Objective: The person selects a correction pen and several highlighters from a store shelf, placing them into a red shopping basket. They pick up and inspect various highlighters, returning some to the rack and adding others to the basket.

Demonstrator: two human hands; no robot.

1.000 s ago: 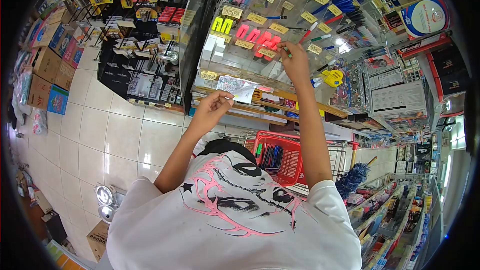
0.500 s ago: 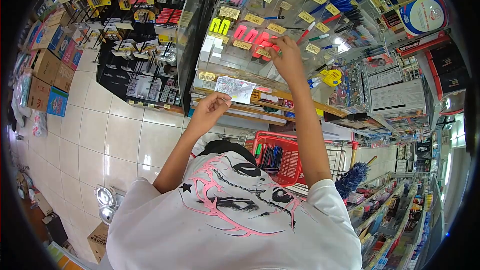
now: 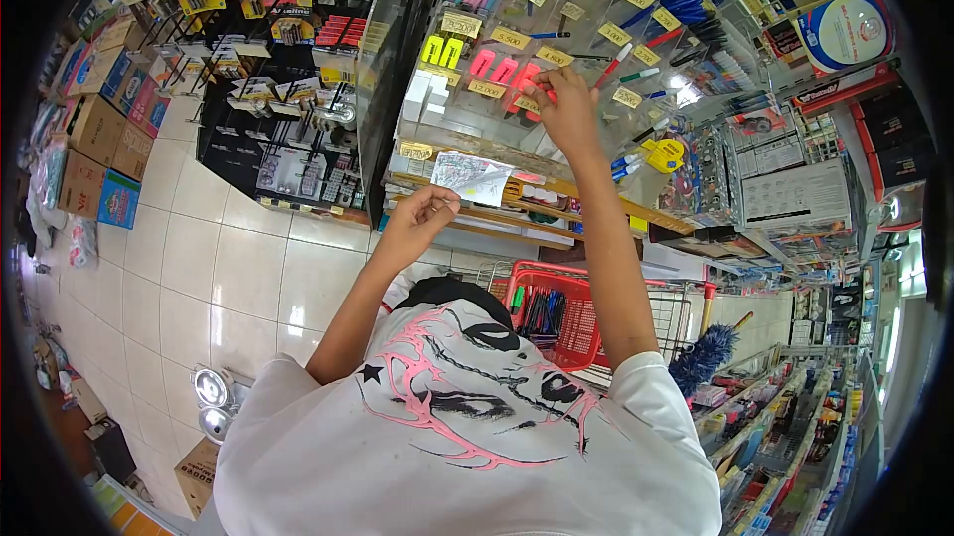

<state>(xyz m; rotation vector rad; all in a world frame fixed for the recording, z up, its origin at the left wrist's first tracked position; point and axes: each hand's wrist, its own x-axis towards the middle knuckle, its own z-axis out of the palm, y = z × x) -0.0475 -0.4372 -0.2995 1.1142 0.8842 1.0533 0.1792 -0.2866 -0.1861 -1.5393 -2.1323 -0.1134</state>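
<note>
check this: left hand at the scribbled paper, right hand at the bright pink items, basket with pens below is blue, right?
Not quite: the basket with pens is red, not blue, as the head view shows. The left hand is at the scribbled paper and the right hand at the bright pink items.

One head-worn view, mine, wide fisheye with dark curved edges, looking forward and steeply down past my shirt (image 3: pixel 467 466). It's near my left hand (image 3: pixel 417 225) and right hand (image 3: pixel 569 114), both in the upper half, with the pen display (image 3: pixel 487 129) behind them. Reach is wide, so the tiled floor (image 3: pixel 248 273) at left and the red basket (image 3: pixel 576 329) in front of me also get in, seen from above
</note>
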